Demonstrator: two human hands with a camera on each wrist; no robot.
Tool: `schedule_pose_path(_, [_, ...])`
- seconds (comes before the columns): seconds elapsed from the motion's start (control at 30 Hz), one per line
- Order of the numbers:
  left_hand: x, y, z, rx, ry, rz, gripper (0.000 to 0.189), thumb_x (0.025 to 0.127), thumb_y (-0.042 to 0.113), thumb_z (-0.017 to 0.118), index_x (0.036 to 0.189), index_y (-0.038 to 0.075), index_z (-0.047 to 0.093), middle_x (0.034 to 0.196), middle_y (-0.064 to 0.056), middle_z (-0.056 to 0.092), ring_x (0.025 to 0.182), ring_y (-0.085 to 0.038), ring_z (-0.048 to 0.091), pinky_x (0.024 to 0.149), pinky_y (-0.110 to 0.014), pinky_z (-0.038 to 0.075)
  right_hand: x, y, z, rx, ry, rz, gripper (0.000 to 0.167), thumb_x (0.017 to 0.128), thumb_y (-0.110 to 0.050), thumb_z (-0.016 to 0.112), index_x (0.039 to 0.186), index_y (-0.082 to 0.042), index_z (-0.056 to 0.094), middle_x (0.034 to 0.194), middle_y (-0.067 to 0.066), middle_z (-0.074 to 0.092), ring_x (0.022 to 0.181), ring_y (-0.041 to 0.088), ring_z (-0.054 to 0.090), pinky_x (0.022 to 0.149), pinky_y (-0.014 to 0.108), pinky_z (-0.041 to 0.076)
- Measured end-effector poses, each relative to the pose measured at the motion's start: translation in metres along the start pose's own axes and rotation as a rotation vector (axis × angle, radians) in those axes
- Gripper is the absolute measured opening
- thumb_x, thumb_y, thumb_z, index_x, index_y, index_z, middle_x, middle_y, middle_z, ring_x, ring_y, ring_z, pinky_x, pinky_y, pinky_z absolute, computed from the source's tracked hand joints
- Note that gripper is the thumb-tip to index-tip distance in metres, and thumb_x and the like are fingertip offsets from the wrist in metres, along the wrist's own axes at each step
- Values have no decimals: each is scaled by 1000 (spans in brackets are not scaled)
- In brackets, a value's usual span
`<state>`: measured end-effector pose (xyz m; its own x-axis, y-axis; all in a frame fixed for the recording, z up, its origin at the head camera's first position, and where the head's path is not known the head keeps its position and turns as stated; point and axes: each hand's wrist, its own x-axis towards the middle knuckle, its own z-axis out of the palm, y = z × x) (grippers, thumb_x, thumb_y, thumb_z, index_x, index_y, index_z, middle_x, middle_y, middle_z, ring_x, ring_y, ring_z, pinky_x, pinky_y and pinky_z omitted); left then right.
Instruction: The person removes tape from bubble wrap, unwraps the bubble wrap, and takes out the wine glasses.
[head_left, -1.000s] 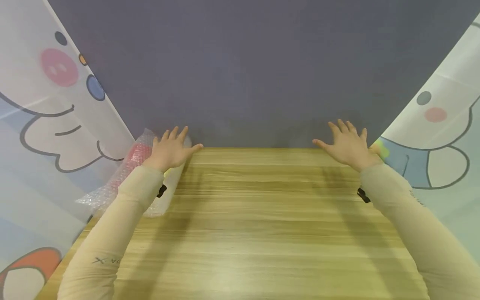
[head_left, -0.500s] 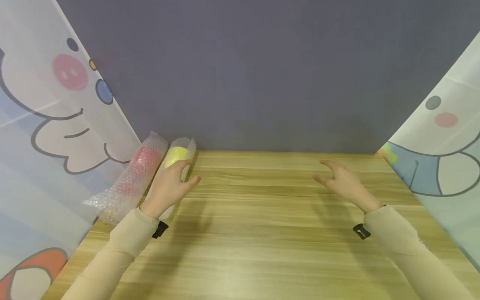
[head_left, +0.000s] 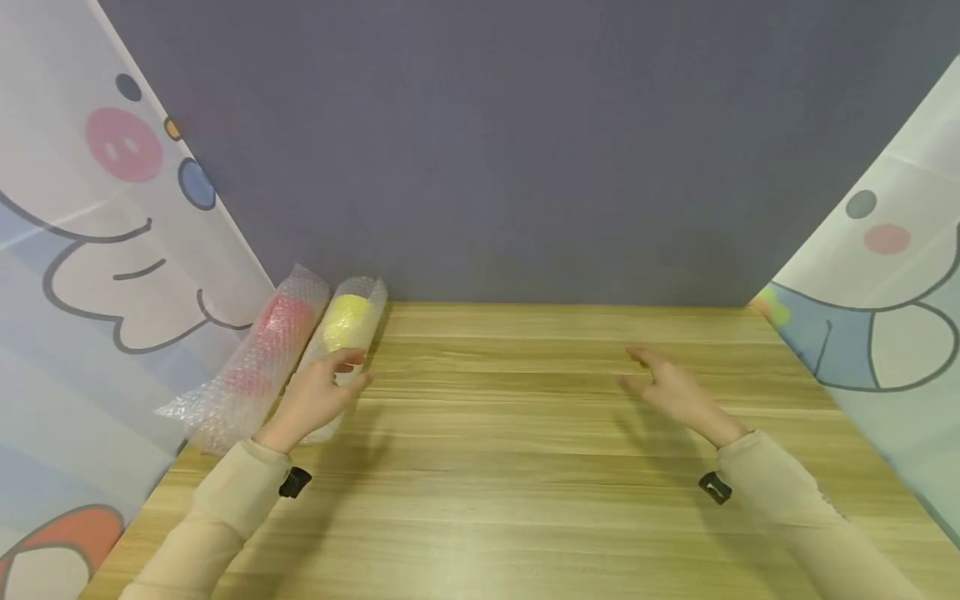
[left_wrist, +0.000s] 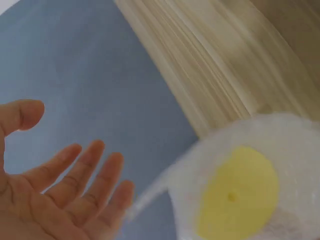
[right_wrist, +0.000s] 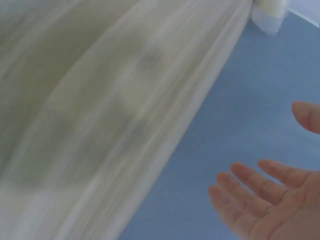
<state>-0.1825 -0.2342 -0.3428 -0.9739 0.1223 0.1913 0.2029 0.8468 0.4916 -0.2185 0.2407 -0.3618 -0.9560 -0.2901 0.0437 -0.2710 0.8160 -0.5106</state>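
Two bubble-wrapped bundles lie side by side at the table's left: one with pink contents (head_left: 281, 329), one with a yellow item (head_left: 347, 320). What is inside each cannot be told. My left hand (head_left: 315, 396) hovers over the near part of the yellow bundle, fingers loosely bent and holding nothing. In the left wrist view the wrapped yellow end (left_wrist: 240, 195) appears beyond that hand's spread fingers (left_wrist: 90, 165). On the other side, my right hand (head_left: 675, 396) is held above the bare wood with relaxed fingers and nothing in it.
The wood-grain table (head_left: 487, 467) ends at a dark grey back panel (head_left: 495, 150). Cartoon-printed sheets stand at the left (head_left: 97, 208) and the right (head_left: 892, 275). A black band (head_left: 295, 482) is on the left wrist, and another (head_left: 715, 487) on the right.
Both hands have drawn back from the back panel toward the person and lowered in view. Their spread fingers have relaxed into a loose bend. The wrapped bundles have stayed in place.
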Motion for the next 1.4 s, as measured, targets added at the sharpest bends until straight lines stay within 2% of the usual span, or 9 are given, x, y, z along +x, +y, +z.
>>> schedule_pose_path(0.27, [16,-30,-15,-67,-8,-66,50,92,31,51,130,-1,47,128,-25,51,113,-45,48,89,-58,43,-2,3,7,0,-24,14,72,91,-44,49,139,6,29,136,30,40,120,49,40,93,64,37])
schedule_pose_path(0.37, [24,-39,-23,-90,-54,-102,57,92,34,50,134,-4,39,136,-28,41,120,-49,39,94,-62,37,-2,5,7,7,-31,16,73,91,-46,49,140,5,29,137,28,40,121,49,39,93,64,37])
schedule_pose_path(0.57, [42,-65,-30,-132,-150,-103,71,94,35,48,140,-12,20,142,-35,24,127,-53,27,104,-61,27,-1,4,8,18,-50,14,73,91,-46,49,140,5,28,138,28,39,122,49,38,93,64,37])
schedule_pose_path(0.7, [50,-83,-26,-188,-181,-107,76,93,36,47,142,-10,13,143,-35,20,129,-51,25,106,-59,24,0,3,8,20,-62,9,72,92,-44,49,140,4,28,138,29,38,122,49,38,92,64,37])
schedule_pose_path(0.83, [53,-94,-20,-273,-210,-134,79,93,38,47,144,-7,7,146,-33,13,133,-50,17,107,-61,18,0,2,9,20,-64,2,73,91,-47,48,140,4,28,137,28,39,122,48,39,92,64,38])
schedule_pose_path(0.9, [52,-97,-18,-308,-231,-187,83,93,43,46,145,-4,2,149,-30,5,134,-50,11,106,-65,15,1,1,10,23,-68,-2,73,91,-47,48,140,4,28,137,28,39,121,48,39,92,64,38])
schedule_pose_path(1.0, [50,-101,-13,-388,-272,-305,92,90,51,47,146,5,-9,151,-24,-8,136,-49,0,104,-69,9,1,1,11,31,-77,-6,72,92,-45,48,140,5,27,138,28,38,122,48,38,92,63,38])
schedule_pose_path(1.1, [47,-104,-7,-430,-297,-388,98,86,58,47,145,11,-16,152,-20,-13,136,-48,-5,102,-72,5,2,1,13,38,-77,-12,71,92,-44,49,140,5,28,138,27,39,122,47,39,92,63,38])
schedule_pose_path(1.4, [52,-116,6,-459,-272,-333,93,88,58,44,147,6,-7,151,-26,5,136,-47,9,105,-67,12,5,5,16,32,-68,-6,69,92,-40,51,139,6,28,138,28,39,121,48,39,93,63,38])
